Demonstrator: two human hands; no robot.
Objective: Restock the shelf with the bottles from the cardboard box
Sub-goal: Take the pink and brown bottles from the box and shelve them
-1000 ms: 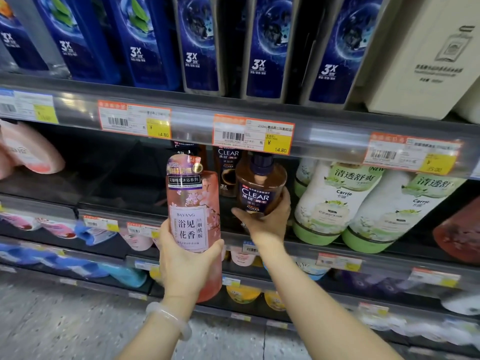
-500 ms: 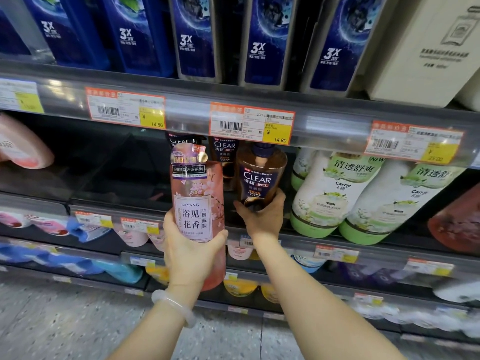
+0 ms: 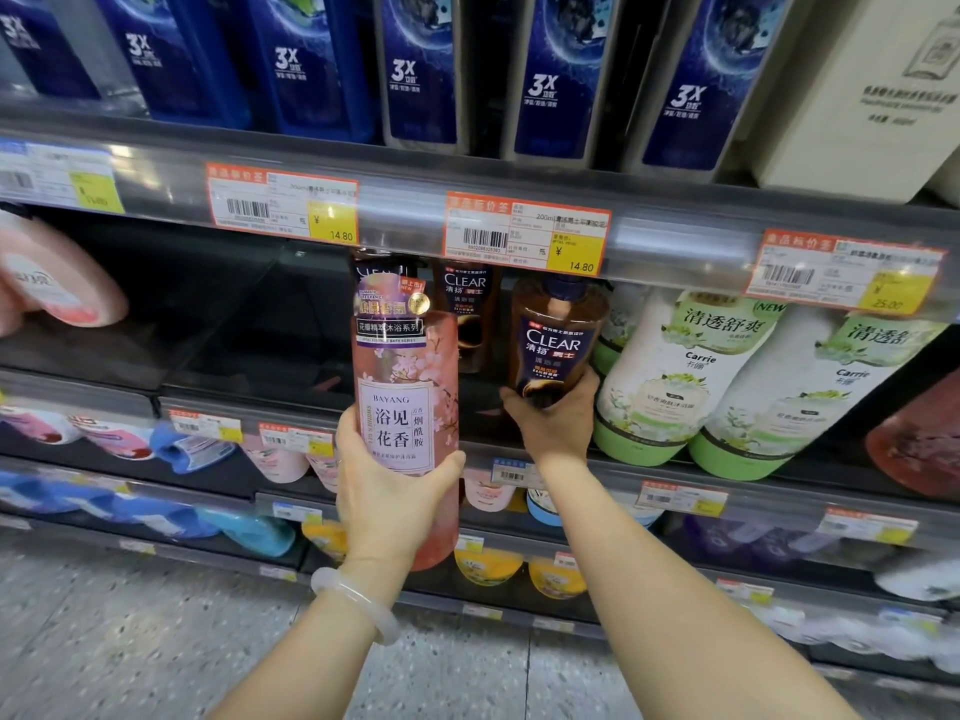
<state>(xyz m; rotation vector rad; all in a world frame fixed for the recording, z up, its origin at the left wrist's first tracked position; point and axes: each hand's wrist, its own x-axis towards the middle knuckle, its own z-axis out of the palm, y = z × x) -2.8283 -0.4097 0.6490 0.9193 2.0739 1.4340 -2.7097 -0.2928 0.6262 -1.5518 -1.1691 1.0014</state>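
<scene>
The left hand (image 3: 395,498) reaches up with a pale bangle (image 3: 356,602) at the wrist, its grip curled round the lower half of an upright pink bottle (image 3: 405,387) held in front of the shelf (image 3: 675,475), thumb across the bottle's front. Just right of the pink bottle, the right hand (image 3: 558,420) stretches further in on a straight forearm, its grip wrapped round the base of a brown CLEAR bottle (image 3: 556,337) at the shelf's front edge. Right of the pink bottle beyond that stand white-and-green Carrie bottles (image 3: 670,376).
</scene>
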